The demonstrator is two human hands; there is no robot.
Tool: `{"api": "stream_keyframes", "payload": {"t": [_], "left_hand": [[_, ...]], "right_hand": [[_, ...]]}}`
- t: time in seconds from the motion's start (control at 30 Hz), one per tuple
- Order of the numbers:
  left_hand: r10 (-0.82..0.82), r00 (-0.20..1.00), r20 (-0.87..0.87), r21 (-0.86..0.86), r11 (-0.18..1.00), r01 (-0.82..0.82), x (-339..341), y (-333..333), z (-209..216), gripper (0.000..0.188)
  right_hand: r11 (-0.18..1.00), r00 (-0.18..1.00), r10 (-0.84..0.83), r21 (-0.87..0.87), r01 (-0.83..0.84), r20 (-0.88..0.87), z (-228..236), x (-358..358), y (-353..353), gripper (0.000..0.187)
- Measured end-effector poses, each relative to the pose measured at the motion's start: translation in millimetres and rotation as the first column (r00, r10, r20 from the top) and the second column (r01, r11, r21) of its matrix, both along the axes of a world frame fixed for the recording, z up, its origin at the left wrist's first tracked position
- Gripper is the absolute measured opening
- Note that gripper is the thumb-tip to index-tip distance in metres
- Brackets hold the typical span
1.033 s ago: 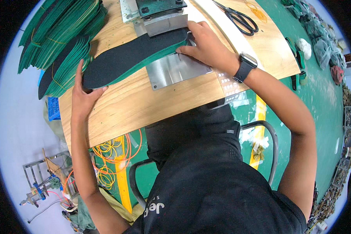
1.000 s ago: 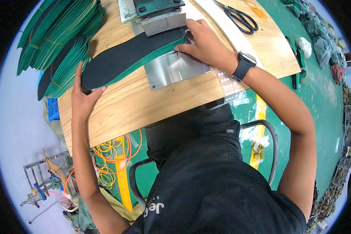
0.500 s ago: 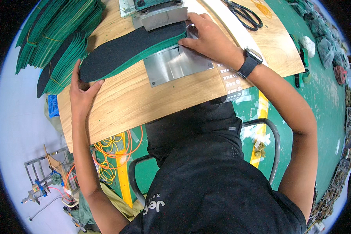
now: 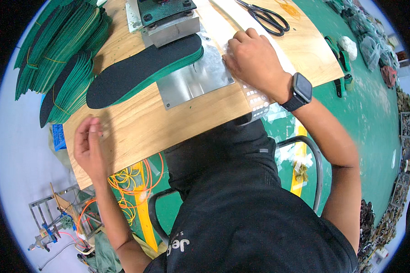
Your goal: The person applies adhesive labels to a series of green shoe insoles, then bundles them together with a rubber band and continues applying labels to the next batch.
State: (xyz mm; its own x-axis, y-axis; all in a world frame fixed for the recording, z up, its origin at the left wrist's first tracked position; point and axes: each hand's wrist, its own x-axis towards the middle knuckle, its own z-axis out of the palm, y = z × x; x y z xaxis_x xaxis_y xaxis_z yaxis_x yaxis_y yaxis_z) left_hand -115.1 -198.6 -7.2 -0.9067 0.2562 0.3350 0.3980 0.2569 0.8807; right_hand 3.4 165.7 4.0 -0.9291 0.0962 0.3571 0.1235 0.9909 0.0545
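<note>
A stack of insoles [image 4: 141,68] with a black top and green edges lies slantwise on the wooden table [image 4: 205,107]. Its far right end touches or sits just before a metal block [image 4: 175,31], partly over a shiny steel plate [image 4: 191,82]. Both my hands are apart from the stack. Near the table's left edge, my left hand [image 4: 90,143] has thumb and fingertips pinched together; anything between them is too small to make out. My right hand [image 4: 256,63], with a watch on the wrist, is curled beside a white strip [image 4: 278,57], its fingertips hidden.
Bundled insoles [image 4: 59,41] stand at the far left, tied with thin bands. Black scissors [image 4: 266,19] and yellow thread [image 4: 289,8] lie at the far right. A printed clear sheet [image 4: 258,102] hangs over the front edge. Orange hoses [image 4: 127,182] lie below.
Both hands have let go of the insole stack. The left has drawn back toward me and pinched its fingers; the right has moved off the stack's end and curled.
</note>
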Motion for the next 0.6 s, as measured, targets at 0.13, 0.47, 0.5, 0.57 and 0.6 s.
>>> {"api": "stream_keyframes", "payload": {"t": [0.13, 0.47, 0.5, 0.57, 0.6], "left_hand": [[-0.29, 0.951, 0.113, 0.003, 0.957, 0.291, 38, 64, 2, 0.015], [-0.583, 0.631, 0.511, 0.367, 0.812, 0.453, 77, 197, 3, 0.028], [-0.589, 0.614, 0.525, 0.372, 0.808, 0.457, 79, 200, 6, 0.028], [-0.582, 0.631, 0.513, 0.311, 0.811, 0.495, 76, 199, 2, 0.023], [-0.599, 0.607, 0.522, 0.334, 0.798, 0.501, 75, 197, 0, 0.022]], "right_hand": [[0.999, 0.993, -0.022, -0.047, 0.017, -0.112, -18, 5, 8, 0.016], [0.86, 0.905, 0.059, -0.44, -0.261, -0.421, 10, 57, -31, 0.013], [0.872, 0.92, 0.11, -0.408, -0.271, -0.376, 15, 65, -37, 0.018], [0.832, 0.922, 0.141, -0.462, -0.308, -0.362, 19, 79, -46, 0.022], [0.807, 0.921, 0.16, -0.489, -0.33, -0.356, 20, 82, -45, 0.024]]}}
